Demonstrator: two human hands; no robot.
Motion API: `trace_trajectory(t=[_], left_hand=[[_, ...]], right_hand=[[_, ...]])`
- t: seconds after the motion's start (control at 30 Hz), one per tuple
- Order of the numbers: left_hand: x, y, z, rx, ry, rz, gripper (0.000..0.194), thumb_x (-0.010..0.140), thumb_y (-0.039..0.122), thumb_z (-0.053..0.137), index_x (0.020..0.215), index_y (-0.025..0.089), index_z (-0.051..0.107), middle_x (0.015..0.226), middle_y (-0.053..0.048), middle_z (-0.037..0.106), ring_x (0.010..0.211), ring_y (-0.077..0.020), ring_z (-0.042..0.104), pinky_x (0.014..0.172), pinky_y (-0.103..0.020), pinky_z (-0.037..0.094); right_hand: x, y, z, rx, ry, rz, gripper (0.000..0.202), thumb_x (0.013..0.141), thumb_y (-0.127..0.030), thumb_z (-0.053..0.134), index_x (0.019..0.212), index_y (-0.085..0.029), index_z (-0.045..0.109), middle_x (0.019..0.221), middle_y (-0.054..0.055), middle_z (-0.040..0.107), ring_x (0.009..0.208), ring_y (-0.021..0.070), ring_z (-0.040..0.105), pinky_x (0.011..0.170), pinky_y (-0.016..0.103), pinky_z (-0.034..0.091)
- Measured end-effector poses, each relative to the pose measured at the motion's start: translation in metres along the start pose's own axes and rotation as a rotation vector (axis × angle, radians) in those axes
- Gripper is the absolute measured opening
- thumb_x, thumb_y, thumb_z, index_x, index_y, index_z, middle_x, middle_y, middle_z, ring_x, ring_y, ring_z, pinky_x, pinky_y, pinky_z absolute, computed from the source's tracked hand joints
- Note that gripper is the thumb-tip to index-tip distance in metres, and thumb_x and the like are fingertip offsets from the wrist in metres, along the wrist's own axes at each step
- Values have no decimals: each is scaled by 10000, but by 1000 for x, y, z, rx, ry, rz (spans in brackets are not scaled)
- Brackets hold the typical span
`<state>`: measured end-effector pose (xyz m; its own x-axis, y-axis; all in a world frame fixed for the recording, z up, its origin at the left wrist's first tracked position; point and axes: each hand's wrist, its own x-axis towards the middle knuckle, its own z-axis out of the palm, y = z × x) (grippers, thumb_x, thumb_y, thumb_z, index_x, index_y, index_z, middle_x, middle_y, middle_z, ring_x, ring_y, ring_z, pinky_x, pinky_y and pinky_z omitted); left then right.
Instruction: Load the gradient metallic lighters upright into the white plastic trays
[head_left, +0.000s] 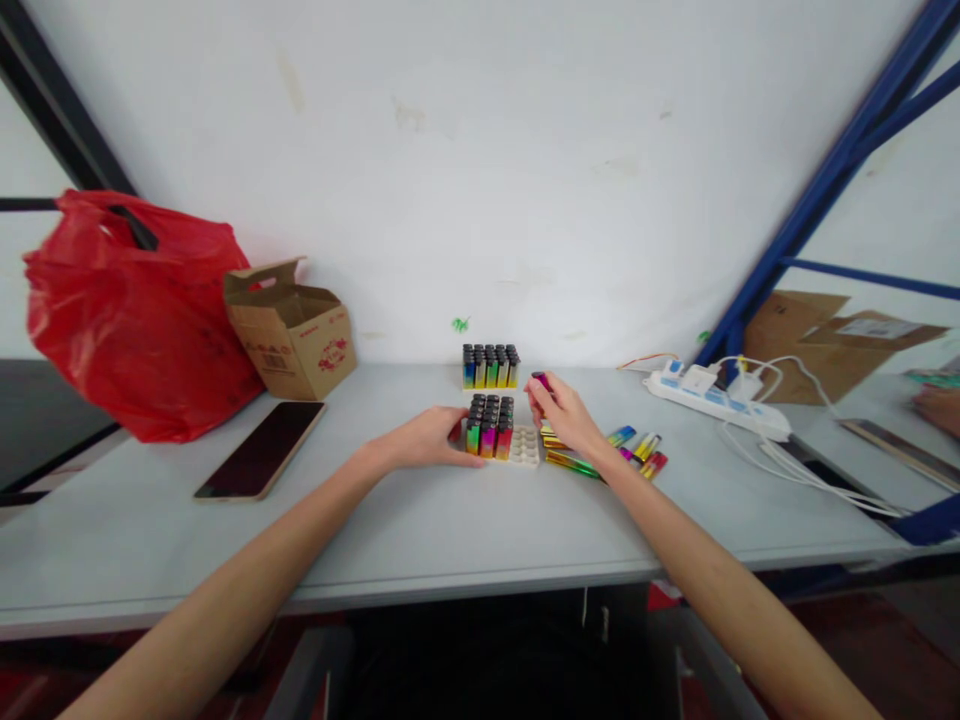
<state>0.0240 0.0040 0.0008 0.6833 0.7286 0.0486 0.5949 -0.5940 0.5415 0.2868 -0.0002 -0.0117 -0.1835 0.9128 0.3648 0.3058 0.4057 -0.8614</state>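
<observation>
A white tray (525,447) with round slots stands on the table, its left part filled with upright black-topped metallic lighters (489,430) in green, magenta and red. The slots at its right end show bare. My left hand (427,438) is curled around the tray's left end, thumb at the front and fingers behind. Just above and right of the tray, my right hand (561,408) pinches a purple lighter (541,380); the fingers cover most of it. Under and beside that hand lie loose colourful lighters (645,447), partly hidden by the wrist.
Behind, a second block of upright lighters (490,367) stands near the wall. At left are a phone (261,450), an open cardboard box (300,335) and a red plastic bag (142,320). A power strip (716,400) with cables lies right, by a blue frame (825,170). Another person's hand (941,408) shows far right.
</observation>
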Motion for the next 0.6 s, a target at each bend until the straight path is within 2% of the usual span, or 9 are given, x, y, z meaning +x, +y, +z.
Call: trace_trajectory(t=[0.1,0.17,0.23,0.3,0.4,0.6], left_hand=[[1,-1,-1,-7,0,-12,630,725,673,750,1116,186,669,991,-55,749,801,-227,665,680,-295,473],[0,-2,-2,-36,-16,-14,620,730,654,756,1127,185,673,1015,-58,754,830,-234,676,699,-297,486],[0,-2,-3,-86,-38,-6,609,741,623,763,1161,192,669,1068,-55,756,888,-240,685,743,-298,501],[-1,-2,-5,-124,-51,-6,613,741,607,770,1185,197,666,1096,-51,755,916,-243,685,768,-304,509],[-1,-1,-6,-123,-52,-16,632,733,620,769,1188,192,668,1071,-52,755,893,-245,680,747,-311,507],[-1,-2,-5,-104,-41,-30,605,731,612,778,1152,191,679,1028,-41,758,867,-236,683,723,-298,501]], right_hand=[[0,-2,-5,-151,0,-136,487,956,-682,475,806,-226,557,855,38,609,721,170,555,663,290,459],[-1,-3,-8,-336,-4,-198,503,981,-643,466,703,-227,515,739,22,576,667,171,510,653,300,423],[-2,-3,-10,-441,-14,-195,517,1004,-614,441,661,-230,478,612,-4,520,587,163,454,609,303,367],[-3,-1,-11,-451,-18,-165,515,1015,-606,425,674,-228,501,584,-9,542,558,162,457,587,300,341],[-2,2,-11,-438,-63,-153,502,1018,-603,433,729,-218,574,658,12,640,585,170,512,606,294,361],[2,12,-8,-535,-210,-250,432,1018,-553,491,780,-212,607,719,40,655,632,178,524,642,293,377]])
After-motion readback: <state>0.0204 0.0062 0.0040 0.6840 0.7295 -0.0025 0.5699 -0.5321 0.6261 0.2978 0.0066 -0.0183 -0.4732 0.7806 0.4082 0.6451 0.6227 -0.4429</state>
